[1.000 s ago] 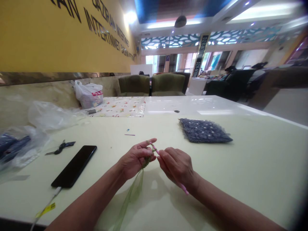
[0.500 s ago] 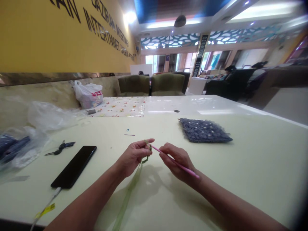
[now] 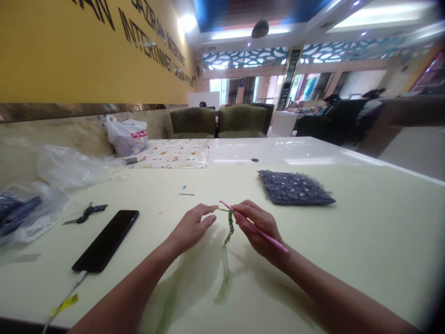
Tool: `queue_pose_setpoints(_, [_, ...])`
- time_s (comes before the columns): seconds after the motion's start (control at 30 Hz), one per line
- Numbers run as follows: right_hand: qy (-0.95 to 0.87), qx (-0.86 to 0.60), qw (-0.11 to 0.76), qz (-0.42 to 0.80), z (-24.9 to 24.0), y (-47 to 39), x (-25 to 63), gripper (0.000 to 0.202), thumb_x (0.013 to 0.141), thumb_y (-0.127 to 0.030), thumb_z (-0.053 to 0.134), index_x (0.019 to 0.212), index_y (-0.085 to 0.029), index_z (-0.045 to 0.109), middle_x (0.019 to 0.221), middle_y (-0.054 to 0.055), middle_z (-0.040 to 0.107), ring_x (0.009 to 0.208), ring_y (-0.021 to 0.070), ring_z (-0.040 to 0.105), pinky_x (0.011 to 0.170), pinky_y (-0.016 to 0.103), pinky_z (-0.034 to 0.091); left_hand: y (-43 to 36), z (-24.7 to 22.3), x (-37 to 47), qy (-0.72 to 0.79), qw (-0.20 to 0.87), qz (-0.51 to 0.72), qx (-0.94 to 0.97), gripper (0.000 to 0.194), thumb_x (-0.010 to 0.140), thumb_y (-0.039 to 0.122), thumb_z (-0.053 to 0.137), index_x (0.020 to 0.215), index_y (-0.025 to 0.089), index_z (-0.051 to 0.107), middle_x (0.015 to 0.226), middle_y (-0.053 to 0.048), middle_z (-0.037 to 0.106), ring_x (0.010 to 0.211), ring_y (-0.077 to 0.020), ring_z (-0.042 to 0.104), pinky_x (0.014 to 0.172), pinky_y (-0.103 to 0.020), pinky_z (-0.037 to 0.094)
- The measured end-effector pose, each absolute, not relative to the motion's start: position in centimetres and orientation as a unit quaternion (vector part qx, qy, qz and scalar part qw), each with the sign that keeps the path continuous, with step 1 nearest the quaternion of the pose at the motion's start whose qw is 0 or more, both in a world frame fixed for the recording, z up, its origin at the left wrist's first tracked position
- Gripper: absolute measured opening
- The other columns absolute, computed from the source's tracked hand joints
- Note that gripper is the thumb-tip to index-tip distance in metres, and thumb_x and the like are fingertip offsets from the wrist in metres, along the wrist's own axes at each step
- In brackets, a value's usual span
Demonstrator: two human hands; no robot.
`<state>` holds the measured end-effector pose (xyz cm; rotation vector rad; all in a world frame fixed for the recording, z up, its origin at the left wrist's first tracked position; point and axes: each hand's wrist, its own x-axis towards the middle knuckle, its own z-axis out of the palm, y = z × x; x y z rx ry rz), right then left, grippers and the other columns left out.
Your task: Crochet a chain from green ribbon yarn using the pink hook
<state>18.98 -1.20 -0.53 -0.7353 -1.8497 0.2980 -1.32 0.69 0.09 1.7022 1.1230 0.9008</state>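
One beaded mat [image 3: 295, 189] lies beyond right fingers [image 3: 244, 210] pinching pink hook [image 3: 267, 236]; parted left fingers [image 3: 206, 209] carry ribbon [image 3: 224, 209].

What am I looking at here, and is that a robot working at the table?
No robot: these are a person's bare hands, and every picture comes from one camera worn on the head, looking forward and down.

The right hand holds a slim pink hooked stick. A short knotted green chain hangs beside its fingertips. A thin green strand runs across to the left hand, whose thumb and fingers are apart.

On the pale table lie a black phone on a white cable, dark keys, a grey-blue textured piece with pearly beads and crumpled clear plastic bags.
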Motion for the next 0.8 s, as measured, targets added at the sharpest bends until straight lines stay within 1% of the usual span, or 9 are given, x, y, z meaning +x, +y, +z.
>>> queue_pose_setpoints(0.03, [-0.775, -0.309, 0.536, 0.130, -0.5, -1.2, 19.0, 0.020, 0.094, -0.017, 0.049, 0.100, -0.020, 0.067, 0.081, 0.004, 0.062, 0.069, 0.0127, 0.060, 0.063, 0.024, 0.050, 0.8, 0.0, -1.4, 0.460, 0.432, 0.380, 0.677, 0.029, 0.082, 0.040, 0.065, 0.105, 0.024, 0.074, 0.123, -0.010, 0.063, 0.117, -0.0292, 0.052, 0.104, -0.042, 0.029])
queue_pose_setpoints(0.07, [-0.774, -0.310, 0.535, 0.132, -0.5, -1.2, 19.0, 0.020, 0.094, -0.018, 0.049, 0.100, -0.020, 0.067, 0.081, 0.004, 0.062, 0.068, 0.0127, 0.060, 0.062, 0.024, 0.050, 0.9, -0.1, -1.3, 0.458, 0.453, 0.391, 0.657, 0.033, 0.081, 0.040, 0.066, 0.108, 0.024, 0.072, 0.124, -0.010, 0.063, 0.117, -0.0291, 0.052, 0.104, -0.042, 0.029])
queue_pose_setpoints(0.17, [-0.787, -0.308, 0.519, 0.130, -1.0, -1.1, 18.9, 0.019, 0.094, -0.017, 0.050, 0.103, -0.021, 0.067, 0.084, 0.004, 0.063, 0.071, 0.0120, 0.061, 0.064, 0.023, 0.050, 0.6, -0.1, -0.8, 0.391, 0.619, 0.396, 0.554, 0.054, 0.080, 0.036, 0.069, 0.131, 0.023, 0.057, 0.116, -0.010, 0.067, 0.112, -0.0258, 0.056, 0.101, -0.043, 0.034])
queue_pose_setpoints(0.23, [-0.802, -0.300, 0.503, 0.114, -1.4, -1.0, 18.8, 0.020, 0.093, -0.016, 0.052, 0.106, -0.021, 0.066, 0.085, 0.003, 0.063, 0.071, 0.0113, 0.062, 0.064, 0.022, 0.050, 0.2, 0.0, -0.3, 0.335, 0.689, 0.409, 0.496, 0.070, 0.077, 0.028, 0.073, 0.141, 0.022, 0.045, 0.105, -0.007, 0.069, 0.104, -0.0214, 0.060, 0.100, -0.041, 0.036])
queue_pose_setpoints(0.37, [-0.833, -0.286, 0.471, 0.057, -1.8, -0.8, 18.7, 0.020, 0.093, -0.017, 0.052, 0.109, -0.020, 0.064, 0.085, 0.004, 0.065, 0.071, 0.0114, 0.062, 0.063, 0.022, 0.050, -0.5, -0.1, 0.2, 0.315, 0.695, 0.439, 0.474, 0.082, 0.073, 0.018, 0.077, 0.145, 0.019, 0.038, 0.088, -0.001, 0.068, 0.088, -0.0152, 0.062, 0.097, -0.035, 0.036])
queue_pose_setpoints(0.53, [-0.845, -0.288, 0.451, -0.005, -1.8, -0.8, 18.8, 0.018, 0.094, -0.019, 0.051, 0.107, -0.019, 0.064, 0.081, 0.003, 0.066, 0.067, 0.0112, 0.061, 0.059, 0.021, 0.048, -0.7, 0.2, 0.2, 0.330, 0.697, 0.420, 0.478, 0.089, 0.072, 0.017, 0.078, 0.148, 0.020, 0.032, 0.087, -0.002, 0.069, 0.087, -0.0163, 0.063, 0.093, -0.034, 0.036])
queue_pose_setpoints(0.67, [-0.837, -0.309, 0.441, -0.098, -1.8, -1.1, 18.8, 0.019, 0.093, -0.018, 0.052, 0.109, -0.016, 0.062, 0.076, 0.005, 0.066, 0.064, 0.0131, 0.060, 0.058, 0.023, 0.046, -0.8, 0.5, 0.1, 0.347, 0.705, 0.408, 0.465, 0.097, 0.070, 0.019, 0.080, 0.150, 0.022, 0.026, 0.078, 0.002, 0.066, 0.079, -0.0140, 0.060, 0.089, -0.033, 0.035])
queue_pose_setpoints(0.73, [-0.844, -0.293, 0.440, -0.091, -1.8, -1.1, 18.8, 0.018, 0.094, -0.018, 0.052, 0.109, -0.017, 0.060, 0.078, 0.005, 0.067, 0.065, 0.0128, 0.060, 0.058, 0.023, 0.045, -0.9, 0.6, 0.0, 0.351, 0.705, 0.403, 0.466, 0.098, 0.070, 0.018, 0.080, 0.151, 0.023, 0.025, 0.074, 0.004, 0.063, 0.075, -0.0126, 0.058, 0.086, -0.032, 0.035])
queue_pose_setpoints(0.8, [-0.856, -0.275, 0.435, -0.051, -1.8, -0.8, 19.0, 0.016, 0.094, -0.018, 0.051, 0.108, -0.018, 0.060, 0.081, 0.004, 0.066, 0.066, 0.0114, 0.060, 0.058, 0.022, 0.044, -0.9, 0.5, -0.1, 0.350, 0.705, 0.392, 0.476, 0.100, 0.070, 0.018, 0.080, 0.151, 0.025, 0.023, 0.072, 0.005, 0.061, 0.073, -0.0116, 0.055, 0.084, -0.031, 0.035])
